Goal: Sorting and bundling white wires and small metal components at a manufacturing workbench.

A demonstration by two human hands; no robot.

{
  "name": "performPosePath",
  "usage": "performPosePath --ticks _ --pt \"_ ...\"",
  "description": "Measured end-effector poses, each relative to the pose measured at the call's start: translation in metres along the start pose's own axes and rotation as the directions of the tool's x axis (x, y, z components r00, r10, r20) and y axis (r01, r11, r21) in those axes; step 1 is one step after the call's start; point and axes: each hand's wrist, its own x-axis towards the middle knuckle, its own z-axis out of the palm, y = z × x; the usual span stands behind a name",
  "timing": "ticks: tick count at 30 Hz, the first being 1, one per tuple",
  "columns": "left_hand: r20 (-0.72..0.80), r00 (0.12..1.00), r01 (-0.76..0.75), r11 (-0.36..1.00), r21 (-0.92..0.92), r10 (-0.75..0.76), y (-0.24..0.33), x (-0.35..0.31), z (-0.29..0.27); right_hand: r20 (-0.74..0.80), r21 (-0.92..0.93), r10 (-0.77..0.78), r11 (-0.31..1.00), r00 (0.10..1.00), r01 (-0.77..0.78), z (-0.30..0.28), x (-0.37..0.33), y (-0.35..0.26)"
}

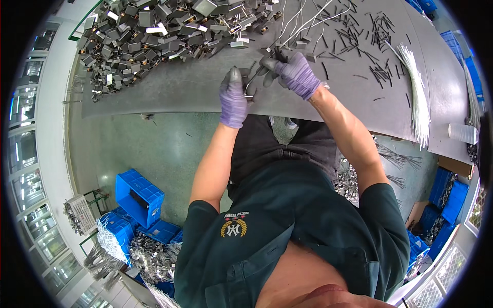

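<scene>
Both hands wear purple gloves with grey fingers and work just above the near part of the grey table [179, 92]. My left hand [233, 100] is closed, thumb up, around a small grey block that its fingers partly hide. A thin wire [251, 81] runs from there toward my right hand [295, 76]. That hand is closed in a pinch on the wire, its fingertips dark and partly hidden. Just beyond it lie several white wires [308, 24] with small grey blocks [304, 42] at their near ends.
A large heap of small grey blocks [138, 54] covers the table's far left. Short black tubes [380, 72] lie scattered at the right, beside a bundle of white wires [415, 97]. A clear plastic container [462, 133] is at the right edge. Blue crates [138, 197] stand on the floor behind left.
</scene>
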Motion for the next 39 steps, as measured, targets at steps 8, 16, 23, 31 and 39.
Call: performPosePath --ticks 8,16,23,31,39 --pt "-0.02 0.981 -0.163 0.866 0.472 0.195 0.001 0.023 0.019 -0.155 -0.031 -0.179 0.984 0.972 0.176 -0.002 0.018 0.028" --pt "-0.011 0.983 -0.175 0.945 0.276 0.185 0.008 0.05 0.036 -0.092 -0.178 0.185 0.964 0.978 -0.199 -0.051 0.051 0.013" --pt "0.001 0.977 -0.214 0.971 0.109 0.216 0.051 0.068 0.026 -0.235 0.28 0.009 0.958 0.972 0.059 -0.056 0.051 0.013" --pt "-0.024 0.992 -0.113 0.951 0.289 0.125 0.054 -0.028 -0.047 0.045 0.499 -0.025 0.867 0.999 -0.001 0.026 0.033 0.026" --pt "-0.21 0.951 0.289 0.895 0.341 -0.227 -0.049 -0.2 -0.182 0.138 0.487 -0.007 0.871 0.99 -0.062 0.062 0.051 0.039"
